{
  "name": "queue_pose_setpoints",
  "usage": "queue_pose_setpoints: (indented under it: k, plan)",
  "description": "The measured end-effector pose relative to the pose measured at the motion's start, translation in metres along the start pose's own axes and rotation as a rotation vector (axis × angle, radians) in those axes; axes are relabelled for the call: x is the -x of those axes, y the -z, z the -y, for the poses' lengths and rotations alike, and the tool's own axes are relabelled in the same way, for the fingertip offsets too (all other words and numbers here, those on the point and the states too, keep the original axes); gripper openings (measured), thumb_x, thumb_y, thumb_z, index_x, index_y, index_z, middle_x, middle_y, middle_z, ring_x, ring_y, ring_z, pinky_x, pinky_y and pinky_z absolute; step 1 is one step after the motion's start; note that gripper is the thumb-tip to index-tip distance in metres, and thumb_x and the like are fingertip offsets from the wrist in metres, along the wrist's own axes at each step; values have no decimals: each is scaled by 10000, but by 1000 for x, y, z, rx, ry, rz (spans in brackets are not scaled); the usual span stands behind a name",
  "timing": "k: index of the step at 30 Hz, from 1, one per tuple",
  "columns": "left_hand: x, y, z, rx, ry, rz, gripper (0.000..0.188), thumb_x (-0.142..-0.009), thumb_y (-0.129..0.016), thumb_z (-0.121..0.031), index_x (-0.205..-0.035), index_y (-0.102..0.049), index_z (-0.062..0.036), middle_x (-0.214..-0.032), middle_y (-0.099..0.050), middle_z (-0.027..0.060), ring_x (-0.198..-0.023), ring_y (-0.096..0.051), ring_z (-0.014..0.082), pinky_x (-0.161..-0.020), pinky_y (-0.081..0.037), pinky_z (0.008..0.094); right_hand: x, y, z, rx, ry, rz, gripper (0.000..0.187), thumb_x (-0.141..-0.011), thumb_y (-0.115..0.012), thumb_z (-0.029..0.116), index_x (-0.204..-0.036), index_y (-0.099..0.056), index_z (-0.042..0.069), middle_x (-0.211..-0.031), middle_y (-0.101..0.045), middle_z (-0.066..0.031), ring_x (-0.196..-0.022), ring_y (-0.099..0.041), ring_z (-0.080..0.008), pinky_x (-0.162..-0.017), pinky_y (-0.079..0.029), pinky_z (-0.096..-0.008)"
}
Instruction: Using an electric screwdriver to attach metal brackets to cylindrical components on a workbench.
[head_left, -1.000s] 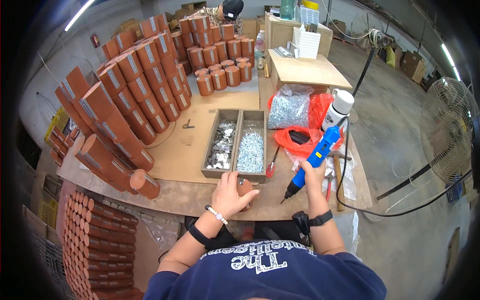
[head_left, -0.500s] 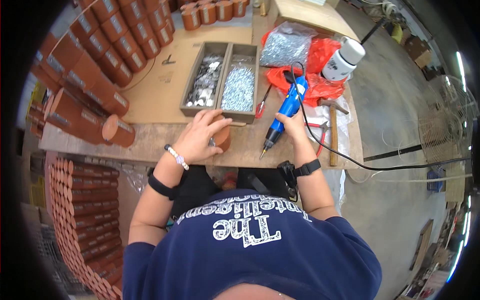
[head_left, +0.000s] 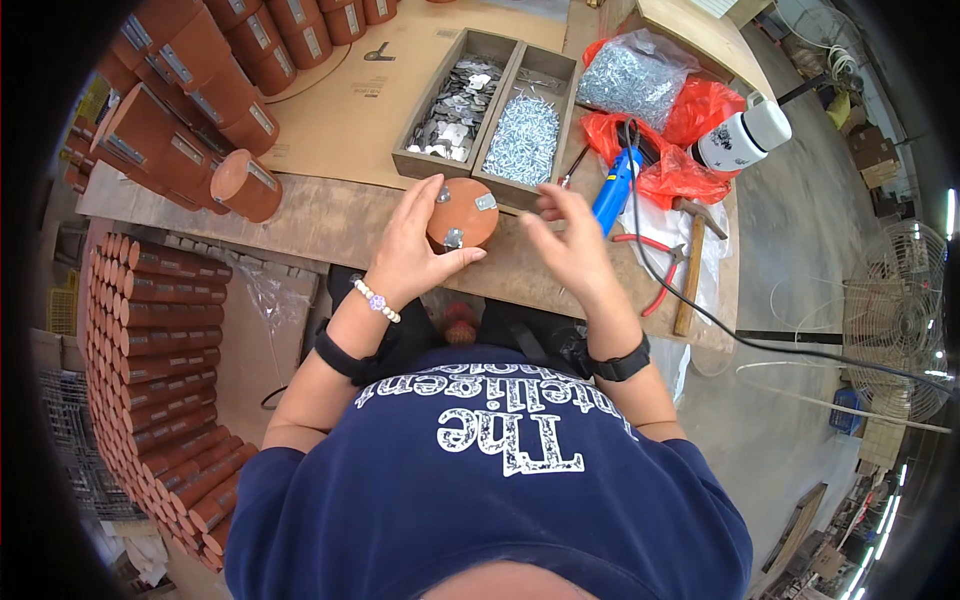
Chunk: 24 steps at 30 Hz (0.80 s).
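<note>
A reddish-brown cylinder (head_left: 466, 207) stands on end at the front of the wooden table, with small metal plates fixed on its round top face. My left hand (head_left: 412, 245) is curled around its left side, thumb in front and fingers behind. My right hand (head_left: 575, 243) hovers to the right of the cylinder, empty, its fingers apart. Behind the hands sits a two-part wooden box: the left part holds flat metal plates (head_left: 460, 110), the right part silvery screws (head_left: 522, 138). A blue electric screwdriver (head_left: 617, 192) lies just beyond my right hand, its tip hidden behind the hand.
Stacked brown cylinders (head_left: 170, 130) crowd the table's left; more fill a pile (head_left: 165, 380) below. On the right lie red-handled pliers (head_left: 668, 262), a hammer (head_left: 692, 275), a bag of screws (head_left: 640, 85) and a white bottle (head_left: 740, 138). A black cable (head_left: 740, 342) runs off right.
My right hand has let go of the electric screwdriver and moved left toward the cylinder. The cylinder's top now shows, with my left hand at its side. The whole view has shifted.
</note>
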<state>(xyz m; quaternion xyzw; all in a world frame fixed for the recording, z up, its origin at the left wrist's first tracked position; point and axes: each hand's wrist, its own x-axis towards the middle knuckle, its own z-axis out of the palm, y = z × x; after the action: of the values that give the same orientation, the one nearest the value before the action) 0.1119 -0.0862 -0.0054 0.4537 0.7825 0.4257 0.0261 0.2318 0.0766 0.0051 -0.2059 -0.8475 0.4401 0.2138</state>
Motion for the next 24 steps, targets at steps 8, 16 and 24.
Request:
queue_pose_setpoints:
  k: [8, 16, 24]
  plan:
    - [7, -3, 3, -26, 7, -67, 789, -548, -770, -316, -1156, -419, 44, -1128, -473, 198, -1030, -482, 314, -867, -404, 362, 0, -37, 5, 138, 203, 28, 403, -747, -619, 132, -1090, -474, -21, -965, -517, -160, -843, -542, -245, -642, -489, -296]
    - [-8, 12, 1, -68, -93, 67, 747, -545, -764, -328, -1139, -453, 1, -1101, -500, 182, -1002, -506, 306, -849, -419, 357, 4, -43, 7, 140, 192, -28, 351, -749, -609, 104, -1052, -491, -27, -972, -511, -146, -842, -546, -229, -610, -502, -272]
    - [-6, 11, 4, -147, -129, 28, 760, -526, -767, -384, -1085, -458, 28, -1051, -527, 180, -950, -536, 308, -811, -442, 353, 4, -41, 5, 127, 235, -35, 337, -740, -613, 85, -1033, -495, -31, -955, -514, -142, -832, -556, -219, -617, -509, -282]
